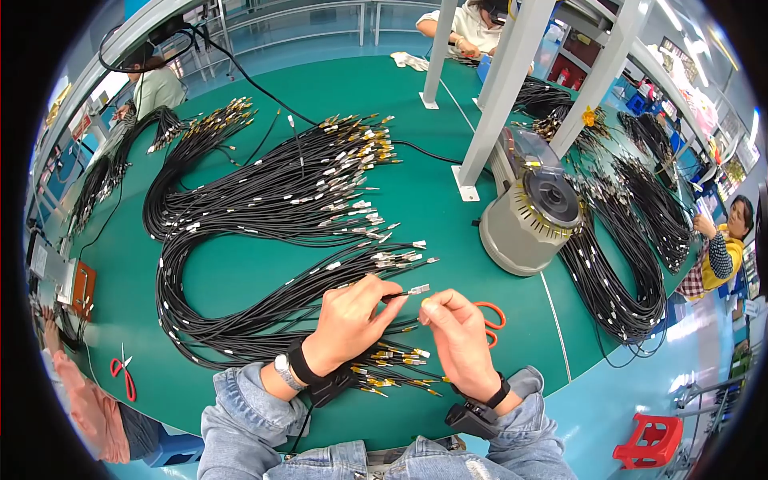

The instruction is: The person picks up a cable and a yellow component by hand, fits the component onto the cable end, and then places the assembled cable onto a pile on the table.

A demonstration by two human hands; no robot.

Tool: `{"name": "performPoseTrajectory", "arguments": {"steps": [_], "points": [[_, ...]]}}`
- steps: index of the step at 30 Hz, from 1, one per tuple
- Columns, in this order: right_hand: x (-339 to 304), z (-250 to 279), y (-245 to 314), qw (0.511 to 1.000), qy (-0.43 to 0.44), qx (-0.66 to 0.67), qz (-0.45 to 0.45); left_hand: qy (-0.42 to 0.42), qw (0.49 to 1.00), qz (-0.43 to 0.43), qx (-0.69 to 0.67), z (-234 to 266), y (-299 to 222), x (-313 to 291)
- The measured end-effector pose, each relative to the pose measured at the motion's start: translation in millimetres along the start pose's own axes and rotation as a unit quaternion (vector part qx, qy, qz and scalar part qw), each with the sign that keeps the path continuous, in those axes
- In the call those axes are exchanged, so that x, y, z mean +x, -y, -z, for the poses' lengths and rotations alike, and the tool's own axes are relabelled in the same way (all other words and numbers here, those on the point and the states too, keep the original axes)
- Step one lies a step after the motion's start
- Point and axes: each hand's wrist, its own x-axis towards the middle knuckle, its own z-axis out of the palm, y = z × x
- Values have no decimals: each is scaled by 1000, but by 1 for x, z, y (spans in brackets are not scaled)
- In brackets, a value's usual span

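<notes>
My left hand (350, 322) is closed in a pinch on a thin black cable, whose pale connector end (418, 290) points right from the fingertips. Just to its right, my right hand (462, 340) is also pinched; a small pale piece (426, 314) shows at the thumb, too small to name. The two hands are close but apart. Beneath and beside them lies a large looped bundle of black cables (228, 308), with white connectors at its upper ends. Yellow and white tipped ends (392, 368) lie under my wrists. Orange looped handles (498, 317) show partly behind my right hand.
On the green table (448, 248) stand a round grey machine (524, 216) and grey metal posts (477, 132). More cable bundles (620, 276) lie at the right. Red-handled scissors (126, 374) are at the left. Other people sit around, and a red stool (650, 442) stands at lower right.
</notes>
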Motion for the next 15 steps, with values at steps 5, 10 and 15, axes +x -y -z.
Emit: {"name": "performPoseTrajectory", "arguments": {"steps": [5, 10, 15], "points": [[1, -5, -2, 1000, 5, -10, -16, -31, 999, -26, -16, -4, 0, -1], [2, -5, -7, 1000, -16, -10, 0, -40, 998, -37, -19, -8, 2, -7], [0, -7, -11, 999, -33, -25, 22, -47, 998, -47, -14, -9, 0, -10]]}}
